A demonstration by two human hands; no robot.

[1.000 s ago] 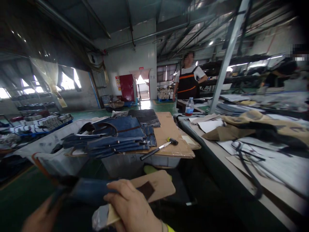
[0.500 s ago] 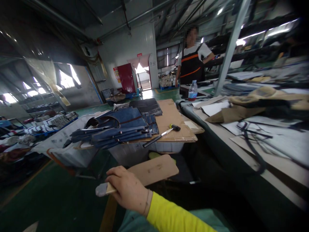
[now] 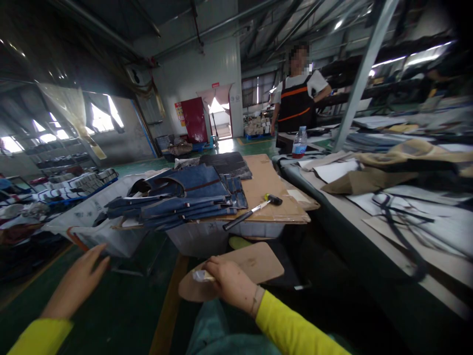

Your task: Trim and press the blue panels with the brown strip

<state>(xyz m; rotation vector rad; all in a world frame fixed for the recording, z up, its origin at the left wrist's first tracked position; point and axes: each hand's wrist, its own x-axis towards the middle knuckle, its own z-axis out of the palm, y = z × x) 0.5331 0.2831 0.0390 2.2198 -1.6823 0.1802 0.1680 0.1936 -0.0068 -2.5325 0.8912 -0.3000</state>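
No text is legible: the red sign (image 3: 216, 85) over the doorway and the wall poster (image 3: 180, 113) are too blurred

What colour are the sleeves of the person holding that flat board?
Bright yellow: the right sleeve shows best in the head view, behind the right hand gripping the tan board.

Left hand (image 3: 76, 283) blurred; right hand (image 3: 231, 281) perhaps hides board's (image 3: 251, 264) near edge.

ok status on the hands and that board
Right hand grips board. Left hand open, empty. Hammer and denim lie beyond, apart.
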